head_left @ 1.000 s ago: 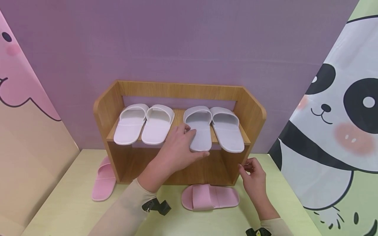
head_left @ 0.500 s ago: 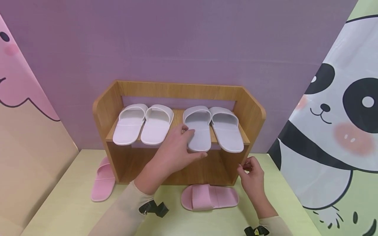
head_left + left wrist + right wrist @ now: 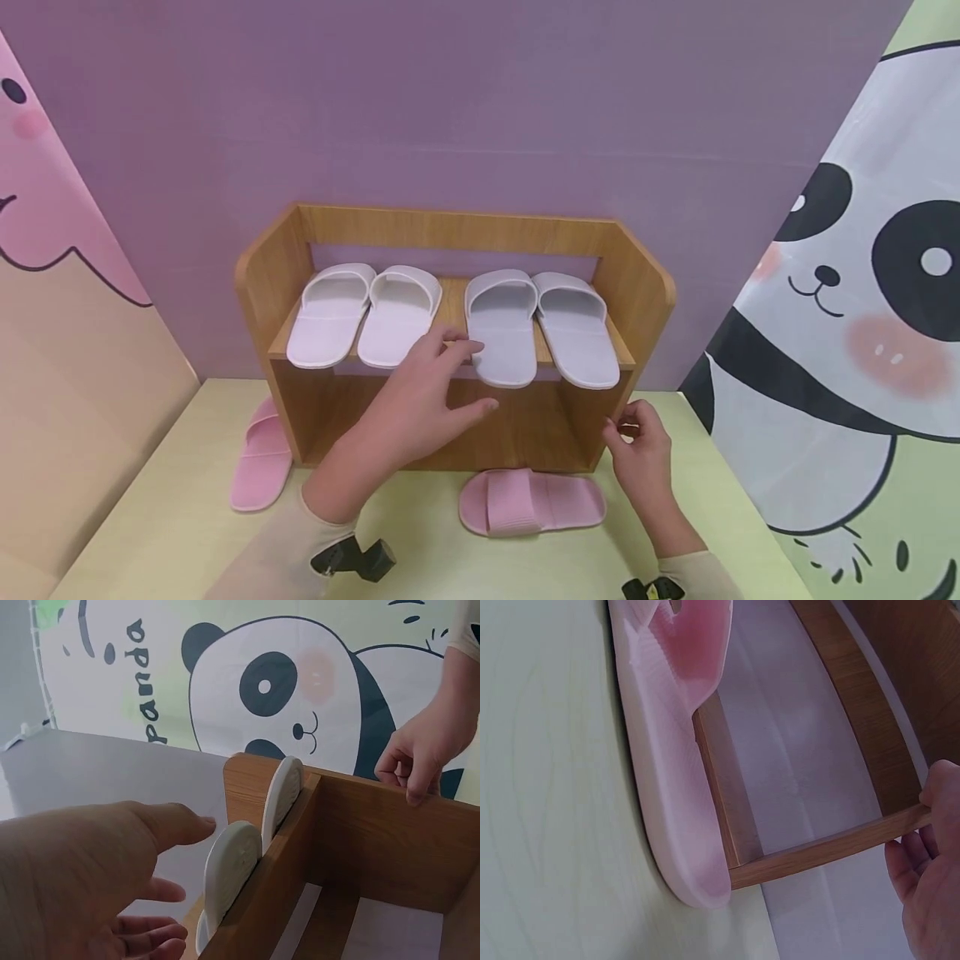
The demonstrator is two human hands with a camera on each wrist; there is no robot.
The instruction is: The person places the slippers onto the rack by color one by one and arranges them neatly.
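A small wooden shoe rack point(image 3: 457, 227) carries two white slippers point(image 3: 322, 332) on its upper shelf at the left. Two greyer-looking slippers point(image 3: 506, 350) stand on that shelf at the right, toes overhanging its front edge. My left hand point(image 3: 416, 396), thumb and fingers spread, is just left of the nearer of these; in the left wrist view a gap shows between the thumb and the slipper point(image 3: 234, 862). With thumb and fingers, my right hand point(image 3: 643, 446) pinches the front edge of the rack's right side panel, also seen in the right wrist view as a wooden edge point(image 3: 832, 849).
One pink slipper point(image 3: 551, 500) lies sideways on the pale tabletop point(image 3: 420, 542) before the rack. Another pink slipper point(image 3: 262, 462) lies by the rack's left side. A purple wall point(image 3: 480, 100) rises behind, with a panda-printed panel point(image 3: 847, 367) on the right.
My left hand has let go of the slipper, its thumb and fingers parting and drawing back to the lower left. The right hand stays at the rack's edge.
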